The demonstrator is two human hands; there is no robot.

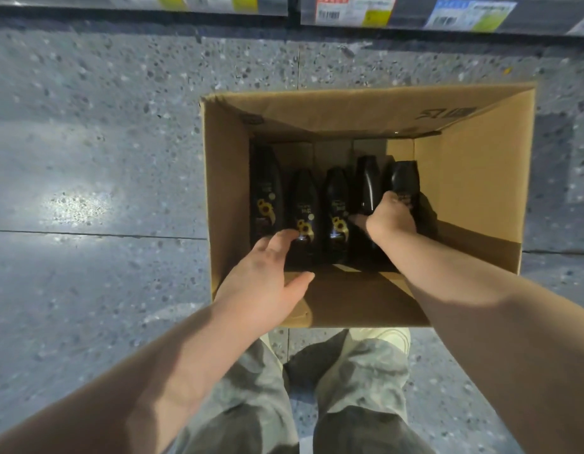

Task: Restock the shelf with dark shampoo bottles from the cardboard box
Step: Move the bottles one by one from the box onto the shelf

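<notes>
Now your right hand [390, 217] is deep inside the cardboard box [474, 191], at the centre right of the frame. Its fingers curl round the rightmost bottle [405, 178], and the thumb stretches to the left. Your left hand [267, 276] is over the near edge of the box, at the lower centre, with the fingers spread and holding nothing. Its fingertips are just beside the second bottle from the left [303, 204]. Five dark shampoo bottles [336, 204] are in one row inside the box, and three of them show a yellow sunflower label. The open box sits on a grey speckled floor [87, 158]. Along the top of the frame runs the shelf edge [87, 4] with price labels [352, 9]. At the bottom you see your trousers [359, 388] and a pale shoe [392, 335].
</notes>
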